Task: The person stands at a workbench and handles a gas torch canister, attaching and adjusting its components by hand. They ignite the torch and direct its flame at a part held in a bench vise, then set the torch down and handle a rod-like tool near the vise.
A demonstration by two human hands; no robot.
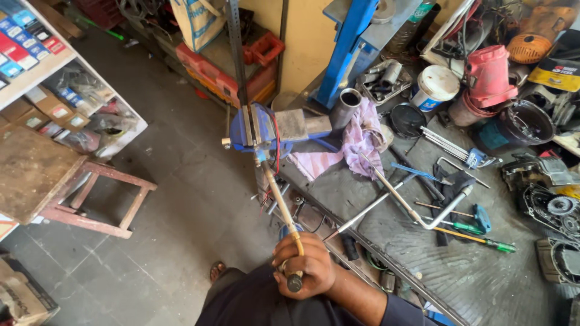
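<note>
Gripping the long wooden-handled tool [281, 208] with a closed right hand [304, 265], the person has its far end already at the blue bench vise [257, 130]; left hand unseen.

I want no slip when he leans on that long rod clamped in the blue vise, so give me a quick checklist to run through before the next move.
1. Grip: the right hand is closed around the rod near its lower end. Ok.
2. Clamping: the rod's far end sits in the blue vise; how tightly the jaws hold cannot be told.
3. Second hand: the left hand is out of view. Cannot tell.
4. Bench: the bench beside the rod holds loose screwdrivers and a pink cloth. Not ok.
5. Red wire: it hangs off the vise close to the rod. Not ok.
6. Footing: the foot wears an open sandal. Not ok.
</note>
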